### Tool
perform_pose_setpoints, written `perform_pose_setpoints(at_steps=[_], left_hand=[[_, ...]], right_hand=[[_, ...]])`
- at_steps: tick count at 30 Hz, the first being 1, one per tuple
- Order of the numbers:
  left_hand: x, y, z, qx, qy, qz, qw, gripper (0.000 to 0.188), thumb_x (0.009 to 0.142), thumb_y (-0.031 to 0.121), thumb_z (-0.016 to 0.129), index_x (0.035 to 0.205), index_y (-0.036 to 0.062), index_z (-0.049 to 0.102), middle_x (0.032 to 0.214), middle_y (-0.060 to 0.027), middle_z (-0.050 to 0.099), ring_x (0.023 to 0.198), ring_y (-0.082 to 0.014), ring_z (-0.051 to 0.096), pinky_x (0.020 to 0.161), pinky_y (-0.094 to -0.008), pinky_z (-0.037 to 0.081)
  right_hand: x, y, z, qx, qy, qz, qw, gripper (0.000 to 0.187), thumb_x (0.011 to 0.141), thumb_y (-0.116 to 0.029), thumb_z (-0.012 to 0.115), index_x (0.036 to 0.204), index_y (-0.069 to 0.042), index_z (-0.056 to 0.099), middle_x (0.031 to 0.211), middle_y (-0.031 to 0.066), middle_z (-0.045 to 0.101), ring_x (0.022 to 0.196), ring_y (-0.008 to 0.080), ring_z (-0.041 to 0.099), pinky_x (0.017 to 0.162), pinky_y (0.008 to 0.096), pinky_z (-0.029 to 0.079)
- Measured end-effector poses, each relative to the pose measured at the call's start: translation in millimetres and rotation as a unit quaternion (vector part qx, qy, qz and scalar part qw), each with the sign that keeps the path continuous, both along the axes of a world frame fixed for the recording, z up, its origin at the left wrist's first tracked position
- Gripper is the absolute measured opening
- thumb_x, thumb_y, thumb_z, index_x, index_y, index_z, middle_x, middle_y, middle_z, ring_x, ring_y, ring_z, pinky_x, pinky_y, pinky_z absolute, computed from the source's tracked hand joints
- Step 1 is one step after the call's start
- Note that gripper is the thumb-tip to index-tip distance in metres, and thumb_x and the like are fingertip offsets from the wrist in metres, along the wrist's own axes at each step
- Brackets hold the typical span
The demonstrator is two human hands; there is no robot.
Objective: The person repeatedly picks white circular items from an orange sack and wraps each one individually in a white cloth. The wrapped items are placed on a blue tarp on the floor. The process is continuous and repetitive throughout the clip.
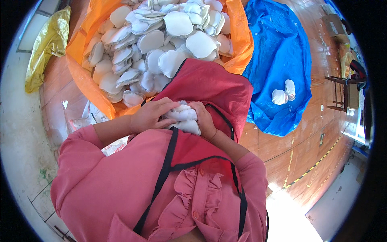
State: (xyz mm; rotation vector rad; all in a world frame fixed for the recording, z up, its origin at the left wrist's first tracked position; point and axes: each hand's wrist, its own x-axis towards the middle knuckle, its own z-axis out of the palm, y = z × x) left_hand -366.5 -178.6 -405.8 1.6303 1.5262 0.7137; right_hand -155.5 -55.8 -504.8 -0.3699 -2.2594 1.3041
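In front of my lap, both hands hold a bunched white padded fabric piece [185, 121]. My left hand [153, 115] lies over its left side with the fingers curled onto it. My right hand [204, 120] grips its right side, the thumb side toward the top. A small greyish tuft shows at the upper edge of the piece. Beyond my hands, an orange sack [82, 82] stands open, heaped with flat, rounded white padded pieces [178, 24]. A red apron [213, 80] covers my lap and touches the sack's near side.
A blue plastic sheet [274, 52] lies on the floor to the right, bearing a few small bunched white pieces [279, 97]. At far left hangs a yellow plastic bag [48, 48]. A wooden stool [338, 92] and a cardboard box [335, 28] stand at far right.
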Motion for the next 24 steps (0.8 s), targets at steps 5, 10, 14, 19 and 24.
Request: perform_pose_setpoints(at_steps=[5, 10, 14, 19, 24], left_hand=[[7, 14, -6, -0.014, 0.041, 0.063, 0.997, 0.052, 0.075, 0.012, 0.076, 0.121, 0.0063, 0.052, 0.110, -0.0150, 0.052, 0.104, -0.0327, 0.056, 0.089, -0.0384, 0.047], [1, 20, -16, -0.017, 0.029, 0.059, 0.998, 0.054, 0.071, 0.009, 0.078, 0.117, 0.0069, 0.049, 0.111, -0.0146, 0.050, 0.103, -0.0341, 0.055, 0.089, -0.0385, 0.046], [2, 26, -32, 0.013, 0.037, 0.057, 0.998, 0.056, 0.069, 0.004, 0.079, 0.116, 0.0069, 0.049, 0.110, -0.0155, 0.050, 0.103, -0.0356, 0.055, 0.089, -0.0391, 0.047], [2, 36, -60, 0.145, 0.042, 0.033, 0.988, 0.060, 0.067, 0.002, 0.080, 0.119, 0.0080, 0.049, 0.109, -0.0164, 0.050, 0.101, -0.0370, 0.055, 0.085, -0.0408, 0.048], [0, 35, -71, 0.187, 0.057, 0.029, 0.980, 0.062, 0.068, 0.001, 0.079, 0.121, 0.0091, 0.049, 0.108, -0.0156, 0.049, 0.096, -0.0350, 0.055, 0.082, -0.0407, 0.048]], right_hand=[[-3, 3, 7, -0.004, -0.041, -0.016, 0.999, 0.043, 0.078, -0.011, 0.069, 0.118, -0.005, 0.052, 0.110, 0.0178, 0.060, 0.103, 0.0373, 0.060, 0.086, 0.0415, 0.050], [-5, 1, -3, 0.002, -0.075, -0.036, 0.997, 0.042, 0.080, -0.011, 0.067, 0.119, -0.005, 0.052, 0.111, 0.0190, 0.059, 0.103, 0.0376, 0.060, 0.086, 0.0412, 0.050], [-13, 1, -10, -0.001, -0.066, -0.072, 0.995, 0.042, 0.080, -0.010, 0.067, 0.119, -0.004, 0.052, 0.112, 0.0191, 0.059, 0.102, 0.0371, 0.060, 0.087, 0.0408, 0.050], [-14, 9, -13, -0.009, -0.046, -0.110, 0.993, 0.038, 0.082, -0.009, 0.065, 0.118, -0.004, 0.053, 0.115, 0.0193, 0.058, 0.104, 0.0367, 0.059, 0.090, 0.0400, 0.049], [-8, 22, -9, -0.045, -0.071, -0.075, 0.994, 0.028, 0.093, -0.011, 0.052, 0.120, -0.004, 0.054, 0.118, 0.0173, 0.057, 0.111, 0.0323, 0.056, 0.096, 0.0374, 0.045]])
